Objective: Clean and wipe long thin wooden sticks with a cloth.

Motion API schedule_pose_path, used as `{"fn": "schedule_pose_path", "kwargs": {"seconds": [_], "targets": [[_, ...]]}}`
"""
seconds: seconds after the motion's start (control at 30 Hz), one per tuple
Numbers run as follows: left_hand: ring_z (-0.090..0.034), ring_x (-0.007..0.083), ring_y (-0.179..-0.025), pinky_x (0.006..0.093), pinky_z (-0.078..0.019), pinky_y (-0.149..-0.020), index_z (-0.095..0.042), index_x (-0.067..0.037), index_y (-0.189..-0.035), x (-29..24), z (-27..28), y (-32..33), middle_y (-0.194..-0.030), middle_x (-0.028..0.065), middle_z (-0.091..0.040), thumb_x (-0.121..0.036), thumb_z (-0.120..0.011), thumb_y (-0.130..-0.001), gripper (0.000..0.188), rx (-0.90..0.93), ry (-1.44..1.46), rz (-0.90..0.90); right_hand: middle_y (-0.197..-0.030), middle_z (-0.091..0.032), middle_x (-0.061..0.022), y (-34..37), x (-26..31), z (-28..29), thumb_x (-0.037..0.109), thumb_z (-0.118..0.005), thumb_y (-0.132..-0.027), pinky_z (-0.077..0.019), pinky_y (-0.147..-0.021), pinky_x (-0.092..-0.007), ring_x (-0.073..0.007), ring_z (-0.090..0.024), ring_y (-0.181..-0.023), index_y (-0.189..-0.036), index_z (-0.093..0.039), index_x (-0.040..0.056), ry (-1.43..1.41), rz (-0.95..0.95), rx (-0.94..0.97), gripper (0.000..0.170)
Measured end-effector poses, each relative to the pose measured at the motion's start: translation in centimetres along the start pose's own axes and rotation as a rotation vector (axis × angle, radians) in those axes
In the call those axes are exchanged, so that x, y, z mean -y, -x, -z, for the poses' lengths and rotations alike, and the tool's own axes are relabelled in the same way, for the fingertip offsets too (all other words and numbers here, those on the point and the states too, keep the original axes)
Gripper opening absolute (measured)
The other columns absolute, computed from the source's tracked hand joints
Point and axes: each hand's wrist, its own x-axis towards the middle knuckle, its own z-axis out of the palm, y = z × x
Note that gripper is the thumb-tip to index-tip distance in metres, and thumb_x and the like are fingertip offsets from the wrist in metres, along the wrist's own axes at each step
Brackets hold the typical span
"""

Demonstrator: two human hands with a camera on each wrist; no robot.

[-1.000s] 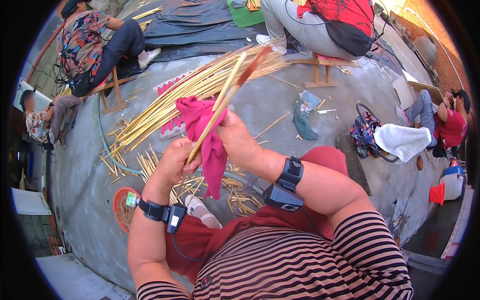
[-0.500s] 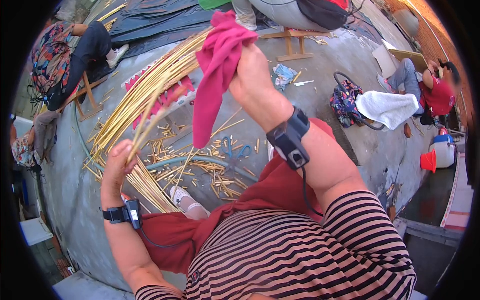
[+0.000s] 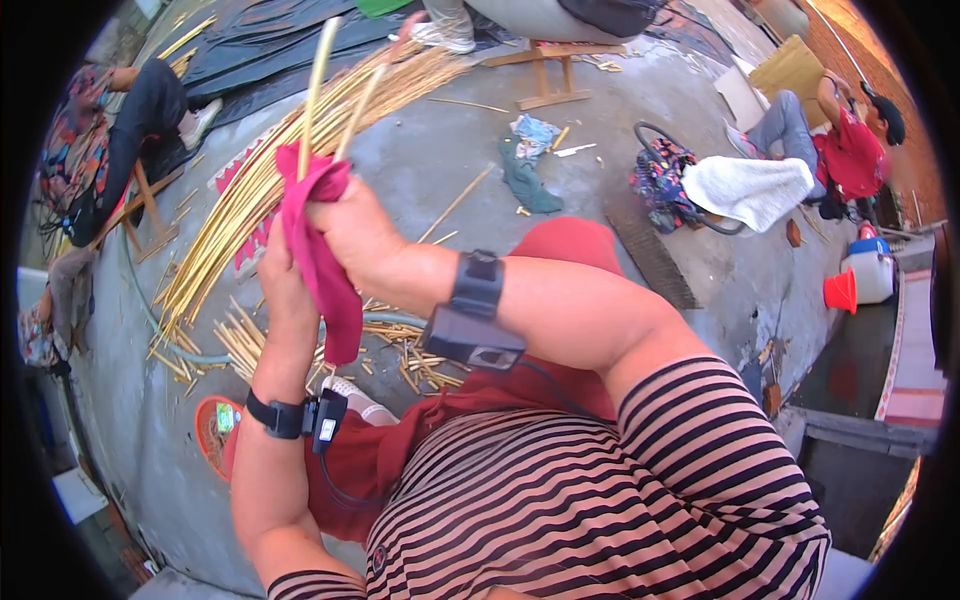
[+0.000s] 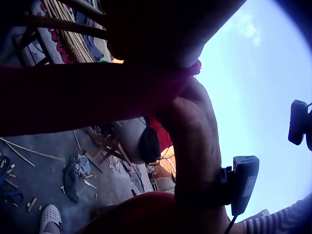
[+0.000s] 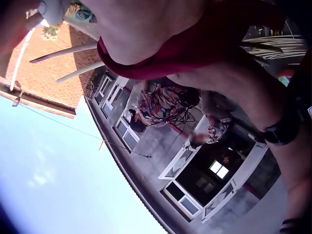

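Observation:
In the head view a crimson cloth [image 3: 335, 300] wraps round pale stalks [image 3: 318, 90], which stick out above it and lean slightly right. My right hand [image 3: 360, 235] grips the cloth round the stalks. Just below and left of it, my left hand [image 3: 285, 285] holds the lower part, its fingers partly hidden by the cloth. The two hands are close together. The right wrist view shows the cloth [image 5: 195, 48] wound by the right hand [image 5: 146, 24], with two stalk ends [image 5: 80, 72] poking out. The left wrist view is dark, with the right hand [image 4: 187, 109] behind the stalks.
Long stalks [image 3: 215, 235] lie in a bundle at the left, with short cut pieces [image 3: 415, 365] near my foot. An orange bowl [image 3: 208, 440] stands at the lower left. Blue-green cloths [image 3: 525, 175], a bag with a white towel [image 3: 750, 190], a red bucket [image 3: 840, 290] and seated people are around.
The right hand with the cloth has come down and left to meet the left hand, after the two were apart half a second ago. The cloth is round the stalks again.

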Motion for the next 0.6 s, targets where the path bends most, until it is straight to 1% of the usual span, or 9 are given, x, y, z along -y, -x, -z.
{"fn": "schedule_pose_path", "kwargs": {"seconds": [0.03,0.1,0.17,0.2,0.23,0.27,0.4,0.53,0.6], "targets": [[-0.062,0.0170,-0.087,0.0263,-0.0477,-0.075,-0.051,-0.004,-0.121,-2.8,0.0,-0.2,-0.097,0.0101,-0.065,-0.004,-0.048,-0.090,0.032,0.001,-0.326,-0.143,-0.086,-0.060,0.0015,-0.3,0.4,-0.1,0.000,-0.056,-0.082,-0.0458,-0.069,-0.0260,-0.0101,-0.055,-0.078,-0.098,-0.058,0.0056,-0.090,-0.007,-0.011,0.016],[-0.063,0.0164,-0.079,0.0281,-0.0479,-0.069,-0.054,-0.003,-0.117,-2.3,0.5,-1.1,-0.087,0.0117,-0.065,-0.007,-0.047,-0.091,0.026,-0.030,-0.337,-0.250,-0.083,-0.060,0.0009,-0.6,1.1,0.1,0.002,-0.057,-0.082,-0.0459,-0.067,-0.0268,-0.0111,-0.055,-0.074,-0.094,-0.059,0.0057,-0.054,-0.018,-0.026,0.013],[-0.060,0.0154,-0.067,0.0303,-0.0463,-0.060,-0.057,-0.002,-0.104,-3.0,1.1,-1.1,-0.074,0.0103,-0.062,-0.011,-0.046,-0.093,0.017,0.074,-0.351,-0.194,-0.082,-0.061,-0.0018,-1.0,1.2,1.0,0.001,-0.056,-0.081,-0.0473,-0.066,-0.0282,-0.0128,-0.057,-0.072,-0.093,-0.059,0.0039,-0.088,-0.063,-0.047,0.013],[-0.056,0.0164,-0.057,0.0310,-0.0426,-0.054,-0.056,-0.002,-0.092,-3.0,1.4,-0.6,-0.065,0.0103,-0.057,-0.015,-0.047,-0.094,0.016,0.108,-0.378,-0.133,-0.084,-0.062,-0.0063,-1.2,1.6,1.6,0.002,-0.055,-0.082,-0.0494,-0.068,-0.0311,-0.0169,-0.059,-0.075,-0.095,-0.058,0.0023,-0.074,-0.078,-0.068,0.013],[-0.052,0.0168,-0.053,0.0304,-0.0408,-0.051,-0.054,-0.002,-0.087,-2.9,2.1,-0.5,-0.062,0.0101,-0.053,-0.017,-0.050,-0.093,0.017,0.191,-0.358,0.072,-0.086,-0.062,-0.0109,-1.4,2.2,2.2,0.003,-0.054,-0.084,-0.0515,-0.071,-0.0340,-0.0210,-0.062,-0.078,-0.096,-0.057,0.0007,-0.054,-0.091,-0.091,0.013],[-0.053,0.0192,-0.054,0.0317,-0.0413,-0.052,-0.054,-0.002,-0.087,-2.3,2.8,-0.3,-0.062,0.0112,-0.053,-0.018,-0.053,-0.091,0.016,0.216,-0.388,0.026,-0.086,-0.062,-0.0123,-1.6,3.0,2.5,0.006,-0.053,-0.085,-0.0520,-0.069,-0.0365,-0.0224,-0.062,-0.078,-0.096,-0.056,0.0004,-0.027,-0.112,-0.159,0.013],[-0.058,0.0302,-0.058,0.0371,-0.0431,-0.053,-0.053,-0.003,-0.088,-1.7,5.0,0.8,-0.066,0.0147,-0.057,-0.020,-0.062,-0.084,0.020,0.297,-0.563,-0.120,-0.090,-0.062,-0.0134,-2.6,4.4,4.9,0.009,-0.053,-0.085,-0.0519,-0.069,-0.0385,-0.0229,-0.061,-0.080,-0.100,-0.055,0.0018,-0.045,-0.067,-0.181,0.017],[-0.057,0.0401,-0.068,0.0432,-0.0437,-0.056,-0.051,-0.007,-0.093,-1.0,7.3,2.4,-0.070,0.0189,-0.059,-0.021,-0.064,-0.082,0.022,0.334,-0.667,-0.064,-0.093,-0.062,-0.0140,-2.4,4.7,6.5,0.010,-0.054,-0.085,-0.0521,-0.069,-0.0393,-0.0236,-0.061,-0.082,-0.104,-0.055,0.0015,-0.008,-0.087,-0.227,0.020],[-0.057,0.0405,-0.068,0.0449,-0.0435,-0.056,-0.050,-0.007,-0.090,-0.9,8.5,2.8,-0.069,0.0192,-0.058,-0.021,-0.063,-0.083,0.021,0.351,-0.757,-0.094,-0.094,-0.062,-0.0138,-2.1,4.6,6.8,0.008,-0.053,-0.085,-0.0519,-0.074,-0.0408,-0.0247,-0.061,-0.085,-0.103,-0.055,0.0017,-0.005,-0.123,-0.227,0.019]]}}
